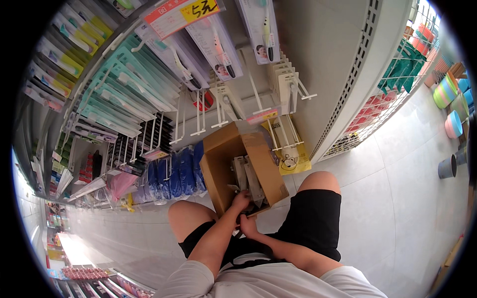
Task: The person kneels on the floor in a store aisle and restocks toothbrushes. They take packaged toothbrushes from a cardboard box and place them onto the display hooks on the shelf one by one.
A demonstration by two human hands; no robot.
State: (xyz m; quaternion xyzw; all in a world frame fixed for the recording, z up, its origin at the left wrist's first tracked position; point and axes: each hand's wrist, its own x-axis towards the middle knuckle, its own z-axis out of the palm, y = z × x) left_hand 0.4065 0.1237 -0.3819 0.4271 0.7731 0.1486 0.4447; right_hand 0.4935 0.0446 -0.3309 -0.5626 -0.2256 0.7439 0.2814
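Note:
An open cardboard box (266, 160) stands between my knees, tilted towards me, with several pale packaged items (253, 178) lying inside. My left hand (241, 201) reaches over the near edge into the box, beside those packages; whether its fingers grip one is hidden. Just outside the near edge, my right hand (248, 226) is partly curled at the box, close to my lap. A thin dark thing shows near its fingers, too small to name, and its grip cannot be made out.
Metal hooks (198, 132) with hanging toothbrush packs (130, 82) project over the box's far side. Blue plastic-wrapped bundles (175, 178) sit low at its left, a yellow package (298, 164) at its right. A white wire rack (357, 126) stands farther right, with plastic buckets (447, 167) beyond.

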